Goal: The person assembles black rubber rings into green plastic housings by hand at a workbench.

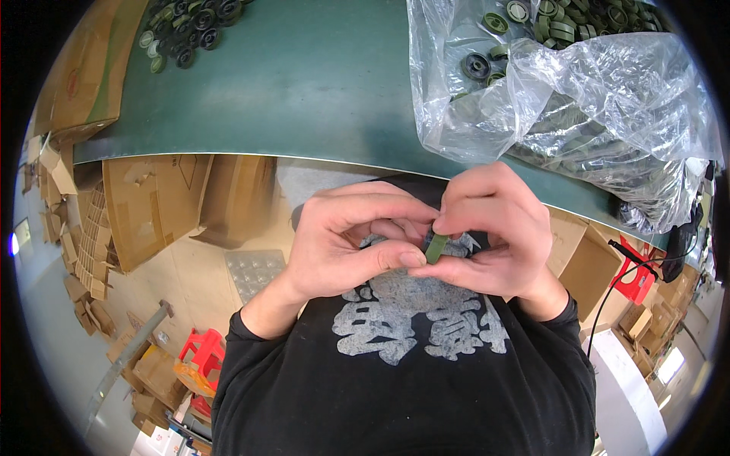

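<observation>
In front of my chest, just off the table's near edge, both hands hold one small olive-green round plastic part (pixel 436 248), seen edge-on. My left hand (pixel 346 235) pinches its left side, thumb and fingertips pressed together. My right hand (pixel 506 232) grips it from the right, forefinger above and thumb below. Fingers cover much of the part, so its face is hidden. A clear plastic bag (pixel 608 83) on the table's right side holds many similar green parts (pixel 563 29). At the far left lies a pile of dark wheel-like parts (pixel 199 26).
The green table (pixel 304 83) spans the far side. A cardboard box (pixel 85 68) stands at its left end; opened cartons (pixel 156 205) sit beneath the edge. Red plastic stools (pixel 204 351) stand at lower left and right. A black cable (pixel 608 292) hangs at right.
</observation>
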`<action>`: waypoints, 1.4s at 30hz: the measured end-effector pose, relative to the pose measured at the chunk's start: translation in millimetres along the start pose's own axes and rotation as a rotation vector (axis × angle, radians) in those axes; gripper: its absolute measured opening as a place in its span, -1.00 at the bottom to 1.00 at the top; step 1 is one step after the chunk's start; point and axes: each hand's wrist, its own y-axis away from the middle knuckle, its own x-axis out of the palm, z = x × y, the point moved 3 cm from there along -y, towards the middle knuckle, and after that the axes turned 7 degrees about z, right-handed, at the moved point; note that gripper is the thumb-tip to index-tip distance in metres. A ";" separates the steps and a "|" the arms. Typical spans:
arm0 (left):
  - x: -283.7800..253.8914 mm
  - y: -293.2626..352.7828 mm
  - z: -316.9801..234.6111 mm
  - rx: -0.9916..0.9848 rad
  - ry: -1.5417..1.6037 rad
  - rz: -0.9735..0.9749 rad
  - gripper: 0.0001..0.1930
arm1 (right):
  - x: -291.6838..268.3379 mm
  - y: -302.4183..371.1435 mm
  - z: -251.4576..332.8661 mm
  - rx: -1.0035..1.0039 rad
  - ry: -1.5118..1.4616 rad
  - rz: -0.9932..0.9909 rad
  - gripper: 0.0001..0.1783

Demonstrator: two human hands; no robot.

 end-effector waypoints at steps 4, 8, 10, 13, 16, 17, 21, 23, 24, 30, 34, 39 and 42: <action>0.1 3.2 3.7 -0.056 -0.012 0.035 -0.68 | -4.1 -3.9 1.3 0.159 -0.075 0.106 -0.63; -0.1 7.3 9.1 -0.164 0.125 0.062 -0.67 | -0.7 -3.2 -0.9 0.206 -0.177 0.176 -0.67; -1.6 12.3 14.8 -0.211 0.127 0.085 -0.65 | 1.9 -1.0 -2.1 0.237 -0.208 0.188 -0.67; -1.0 17.1 19.3 -0.218 0.121 0.106 -0.63 | 5.9 3.4 -4.7 0.271 -0.250 0.222 -0.71; 2.9 23.9 26.2 -0.269 0.208 0.083 -0.62 | 10.3 9.1 -7.6 0.343 -0.257 0.308 -0.75; 2.8 26.4 28.2 -0.280 0.216 0.082 -0.62 | 12.5 12.1 -9.1 0.353 -0.281 0.370 -0.75; 7.7 52.3 48.3 -0.458 0.305 0.129 -0.64 | 32.2 40.8 -13.6 0.358 -0.396 0.457 -0.71; 7.9 66.8 60.8 -0.537 0.365 0.104 -0.66 | 43.5 58.9 -15.9 0.400 -0.416 0.491 -0.69; 6.6 72.6 66.0 -0.588 0.351 0.099 -0.67 | 48.3 64.9 -17.0 0.410 -0.410 0.482 -0.70; 9.9 72.7 66.7 -0.647 0.281 0.051 -0.69 | 52.4 74.4 -18.6 0.448 -0.399 0.440 -0.72; 14.9 72.3 62.7 -0.656 0.211 0.017 -0.71 | 53.2 80.0 -17.0 0.427 -0.354 0.403 -0.72; 21.5 70.0 61.6 -0.646 0.062 0.059 -0.74 | 52.8 87.4 -14.1 0.379 -0.322 0.399 -0.73; 24.6 75.0 62.6 -0.648 0.032 0.092 -0.74 | 54.5 95.5 -15.9 0.424 -0.428 0.417 -0.73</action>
